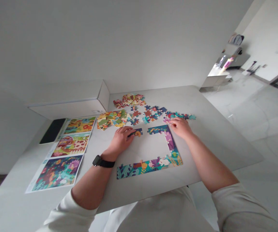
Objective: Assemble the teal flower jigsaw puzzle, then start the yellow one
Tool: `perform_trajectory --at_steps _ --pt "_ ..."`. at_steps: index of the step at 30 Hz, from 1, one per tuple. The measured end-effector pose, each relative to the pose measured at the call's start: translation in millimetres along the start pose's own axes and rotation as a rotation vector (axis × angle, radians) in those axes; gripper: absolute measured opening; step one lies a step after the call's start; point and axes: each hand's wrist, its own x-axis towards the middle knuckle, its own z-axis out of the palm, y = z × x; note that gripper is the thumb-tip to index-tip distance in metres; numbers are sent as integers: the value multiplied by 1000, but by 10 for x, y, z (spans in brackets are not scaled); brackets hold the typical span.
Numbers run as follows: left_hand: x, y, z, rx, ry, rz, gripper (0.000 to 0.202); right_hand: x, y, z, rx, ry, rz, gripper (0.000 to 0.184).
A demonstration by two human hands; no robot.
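Observation:
My left hand point(122, 140), wearing a dark watch, rests on the table with its fingers closed on a dark blue and orange puzzle piece point(138, 132). My right hand point(181, 127) is at the near right of the loose pieces, thumb and fingertips pinched at a purple puzzle piece point(166, 120). Between my forearms lies a partly joined puzzle border point(151, 164): a bottom row with a white rabbit, a right side with a purple owl, and a short dark blue top strip point(157, 129). A gap separates this strip from the piece at my left hand.
Loose blue and brown pieces point(151, 113) lie beyond my hands, with yellow-green point(112, 119) and reddish point(130, 100) piles farther left. Three printed pictures point(58, 172) and a dark-screened phone or tablet point(53, 131) lie left. A white box point(81, 108) stands against the wall.

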Motion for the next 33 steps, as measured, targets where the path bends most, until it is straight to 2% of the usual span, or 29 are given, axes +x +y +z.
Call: perform_trajectory --at_steps 6,10,15,18,23,33 --pt "41 14 -35 -39 61 9 27 187 -99 -76 -11 74 -30 36" --pt "41 3 -31 -66 90 20 25 499 -305 -81 -88 3 -56 39" --pt "33 -6 -20 -104 67 11 25 962 -487 103 -120 -81 -159 49" --pt "40 2 -23 -112 73 0 26 1169 -451 186 -133 -132 -153 56" --pt "75 18 -13 -116 99 -17 28 1318 -281 154 -183 -136 -7 65" --pt "84 -13 -6 -131 114 -53 31 1403 -160 82 -186 -138 58 58"
